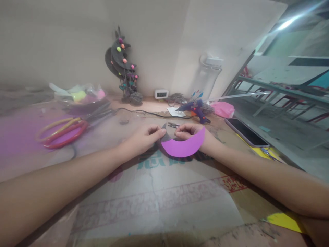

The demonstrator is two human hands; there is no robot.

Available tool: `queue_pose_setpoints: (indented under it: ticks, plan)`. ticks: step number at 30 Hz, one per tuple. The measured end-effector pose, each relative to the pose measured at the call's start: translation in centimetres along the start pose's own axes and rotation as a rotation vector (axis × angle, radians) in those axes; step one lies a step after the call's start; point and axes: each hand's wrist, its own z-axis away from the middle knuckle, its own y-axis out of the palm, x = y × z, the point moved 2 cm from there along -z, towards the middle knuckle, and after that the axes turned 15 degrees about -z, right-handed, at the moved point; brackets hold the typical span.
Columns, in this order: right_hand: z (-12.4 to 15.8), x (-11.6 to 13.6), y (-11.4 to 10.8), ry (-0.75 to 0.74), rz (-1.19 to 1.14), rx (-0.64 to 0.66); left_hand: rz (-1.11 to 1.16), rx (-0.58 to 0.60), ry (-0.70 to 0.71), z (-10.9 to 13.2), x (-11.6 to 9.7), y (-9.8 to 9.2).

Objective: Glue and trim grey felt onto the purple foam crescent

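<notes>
A purple paper crescent (pixel 183 146) is held up over the middle of the table, overlapping a dark grey crescent piece (pixel 166 134). The fingers of my left hand (pixel 144 137) pinch the grey piece near its upper left tip. Behind the purple paper, the fingers of my right hand (pixel 191 133) are bent and pressed together at its upper edge; part of that hand is hidden by the paper. Just beyond both hands lie small scissors (pixel 173 125).
Large red and yellow-handled scissors (pixel 67 132) lie at left, near a plastic bag (pixel 82 95). A blue glue gun (pixel 195 110), a clear bottle (pixel 207 79) and a small clock (pixel 161 94) stand behind. A phone (pixel 246 132) lies at right. A grey moon ornament (pixel 114 60) is at the wall.
</notes>
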Motion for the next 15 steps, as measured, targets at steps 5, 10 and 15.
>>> queue_pose_setpoints:
  ticks: [5,10,15]
  plan:
    - [0.13,0.68,0.31,0.001,-0.027,0.004,0.08,0.011,-0.01,-0.1,0.2,0.08]
    - [0.15,1.07,0.32,-0.01,-0.014,-0.029,0.12,0.001,-0.019,-0.09,0.2,0.1]
    - [0.14,0.67,0.15,-0.017,0.001,-0.009,0.142,-0.008,-0.009,-0.14,0.27,0.08]
